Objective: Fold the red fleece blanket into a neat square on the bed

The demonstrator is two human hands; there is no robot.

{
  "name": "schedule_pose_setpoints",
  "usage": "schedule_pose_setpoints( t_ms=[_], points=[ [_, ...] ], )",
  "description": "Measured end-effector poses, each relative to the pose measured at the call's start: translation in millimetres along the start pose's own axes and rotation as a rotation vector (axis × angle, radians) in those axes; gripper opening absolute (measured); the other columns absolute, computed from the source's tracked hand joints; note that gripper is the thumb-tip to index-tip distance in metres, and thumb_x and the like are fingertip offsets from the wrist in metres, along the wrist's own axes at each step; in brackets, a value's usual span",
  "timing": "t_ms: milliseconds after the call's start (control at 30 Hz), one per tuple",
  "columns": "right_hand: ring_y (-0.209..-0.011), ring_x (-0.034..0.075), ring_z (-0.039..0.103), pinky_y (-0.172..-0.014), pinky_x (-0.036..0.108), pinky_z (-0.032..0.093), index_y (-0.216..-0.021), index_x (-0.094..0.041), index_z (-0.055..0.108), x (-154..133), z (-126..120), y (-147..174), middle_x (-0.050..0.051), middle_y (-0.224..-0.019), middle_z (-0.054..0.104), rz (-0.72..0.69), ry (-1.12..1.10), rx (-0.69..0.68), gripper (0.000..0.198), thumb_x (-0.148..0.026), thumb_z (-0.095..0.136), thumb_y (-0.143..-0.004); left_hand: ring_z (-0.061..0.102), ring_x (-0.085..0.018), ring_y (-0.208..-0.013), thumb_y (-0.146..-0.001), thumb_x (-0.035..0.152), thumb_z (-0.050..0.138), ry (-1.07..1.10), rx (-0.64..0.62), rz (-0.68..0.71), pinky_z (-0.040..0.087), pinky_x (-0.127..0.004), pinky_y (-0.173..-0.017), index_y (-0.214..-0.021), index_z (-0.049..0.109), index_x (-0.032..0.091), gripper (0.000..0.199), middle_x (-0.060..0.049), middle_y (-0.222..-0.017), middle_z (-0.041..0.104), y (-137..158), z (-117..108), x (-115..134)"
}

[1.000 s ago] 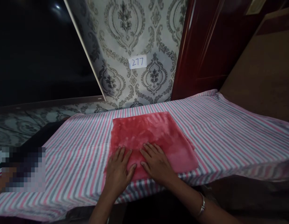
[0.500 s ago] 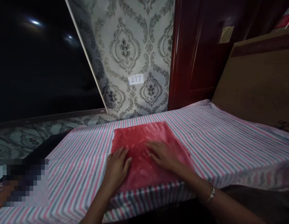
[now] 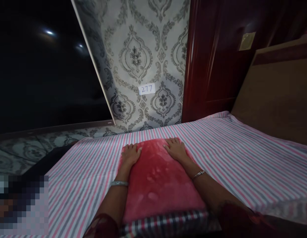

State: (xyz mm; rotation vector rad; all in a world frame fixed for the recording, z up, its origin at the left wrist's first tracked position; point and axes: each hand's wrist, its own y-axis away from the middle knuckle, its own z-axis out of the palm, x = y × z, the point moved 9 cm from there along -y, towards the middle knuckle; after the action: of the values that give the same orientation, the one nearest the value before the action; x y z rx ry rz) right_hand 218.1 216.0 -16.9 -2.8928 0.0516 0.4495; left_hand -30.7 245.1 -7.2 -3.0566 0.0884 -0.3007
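Observation:
A folded red plush cloth [image 3: 153,178] lies flat in front of me, with faint press marks in its pile. On its far left corner rests my left hand [image 3: 131,153], palm down and fingers spread. My right hand [image 3: 175,148] lies the same way on the far right corner, its fingertips near the back edge. Neither hand grips the cloth. Beneath it is a striped sheet [image 3: 233,155] in pink, grey and white that covers the table.
A large dark screen [image 3: 49,72] stands at the left by the patterned wall [image 3: 136,66], which bears a paper label [image 3: 147,89] reading 277. To the right are a dark red door [image 3: 213,72] and a big cardboard panel [image 3: 280,96]. A blurred-out patch covers the lower left.
Both hands have slid away from me over the red cloth, from its middle and near left side to its far corners. The view has shifted slightly.

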Motion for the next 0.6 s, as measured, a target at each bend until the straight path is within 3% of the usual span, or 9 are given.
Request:
schedule_pose_setpoints(
  t_ms=[233, 367, 600],
  points=[
    [-0.143, 0.033, 0.032, -0.108, 0.054, 0.036, -0.144, -0.025, 0.049, 23, 3, -6, 0.008, -0.155, 0.043, 0.106, -0.079, 0.04, 0.051, -0.046, 0.037, -0.099, 0.035, -0.038, -0.139, -0.097, 0.049, 0.029, 0.072, 0.045, -0.048, 0.042, -0.056, -0.1, -0.141, 0.05, 0.023, 0.056, -0.013, -0.148, 0.049, -5, 3, -13],
    [-0.13, 0.035, 0.05, -0.105, 0.049, 0.04, -0.146, -0.02, 0.048, 40, 0, -6, 0.011, -0.157, 0.038, 0.216, -0.139, 0.056, 0.053, -0.043, 0.038, -0.099, 0.05, -0.039, -0.129, -0.096, 0.047, 0.032, 0.108, 0.093, -0.141, 0.042, -0.054, -0.101, -0.141, 0.051, 0.021, 0.055, -0.017, -0.15, 0.045, -4, -1, -25],
    [-0.124, 0.031, 0.056, -0.103, 0.038, 0.041, -0.15, -0.009, 0.037, 58, -7, -2, 0.02, -0.134, 0.06, 0.335, -0.247, 0.098, 0.061, -0.039, 0.044, -0.097, 0.053, -0.039, -0.128, -0.094, 0.048, 0.042, 0.236, 0.151, -0.305, 0.043, -0.047, -0.103, -0.15, 0.036, 0.005, 0.071, -0.028, -0.138, 0.054, 2, -9, -49]
  ],
)
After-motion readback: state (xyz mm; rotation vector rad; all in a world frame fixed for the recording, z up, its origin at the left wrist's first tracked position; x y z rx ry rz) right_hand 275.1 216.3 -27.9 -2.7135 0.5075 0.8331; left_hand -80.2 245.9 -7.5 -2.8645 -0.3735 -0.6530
